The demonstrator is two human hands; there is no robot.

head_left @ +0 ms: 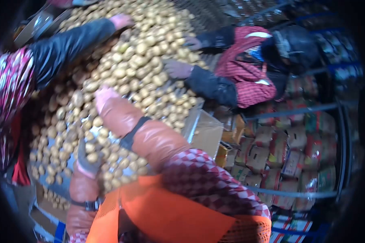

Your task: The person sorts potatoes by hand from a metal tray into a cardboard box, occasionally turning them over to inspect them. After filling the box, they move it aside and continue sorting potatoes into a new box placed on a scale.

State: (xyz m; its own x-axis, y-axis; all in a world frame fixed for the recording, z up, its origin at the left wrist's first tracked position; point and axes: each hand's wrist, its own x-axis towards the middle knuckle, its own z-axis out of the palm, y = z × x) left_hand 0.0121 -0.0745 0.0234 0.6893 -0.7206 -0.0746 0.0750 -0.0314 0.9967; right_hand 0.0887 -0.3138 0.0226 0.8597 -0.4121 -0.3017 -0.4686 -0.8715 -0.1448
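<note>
My left hand (87, 164), in a grey glove, is at the lower left among potatoes (144, 60) heaped on a table. Its fingers stretch upward, apart from the thumb, with a potato (92, 157) against the gap between them. Further up, my right hand (105, 98), in a pink glove, touches the heap. Its fingers are blurred, so what they hold, if anything, cannot be made out. Brown sleeve covers (121, 115) with dark straps are on both my forearms.
A co-worker (247, 69) at the upper right has both gloved hands on the potatoes. Another person's dark sleeve (69, 44) reaches in from the left. An open cardboard box (207, 133) stands at the table's right edge, near a metal rack (292, 109) of packed boxes.
</note>
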